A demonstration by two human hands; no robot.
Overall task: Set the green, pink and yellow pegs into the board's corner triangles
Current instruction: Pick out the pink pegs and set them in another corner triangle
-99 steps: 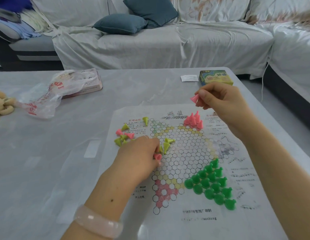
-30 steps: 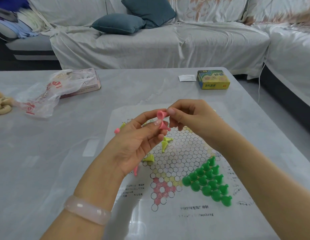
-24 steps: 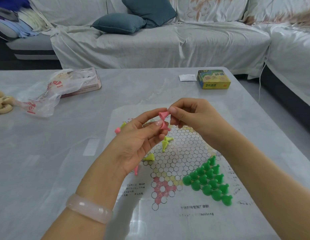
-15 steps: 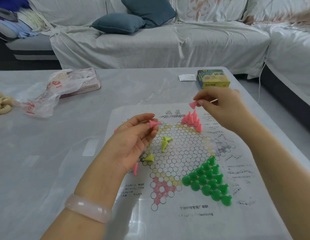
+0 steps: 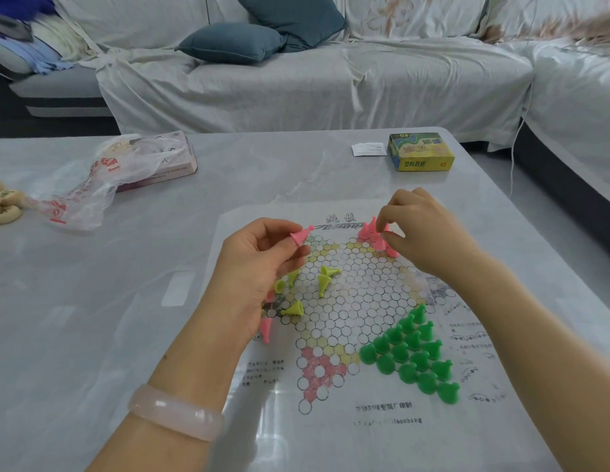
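Item: paper board (image 5: 358, 301), lying on the desk (image 5: 92, 301). I am watching the left hand (image 5: 259, 267) pinching one pink peg (image 5: 302, 234). Right hand (image 5: 422, 229) fingers are curling over the far-right pink cluster (image 5: 368, 229); grasp I cannot tell. Green pegs (image 5: 412, 356) are filling the near-right triangle; yellow pegs (image 5: 325, 277) are lying loose left of centre.

Smooth plastic pegs (image 5: 412, 356) stand on a printed paper board (image 5: 382, 413) over glossy table (image 5: 92, 335).
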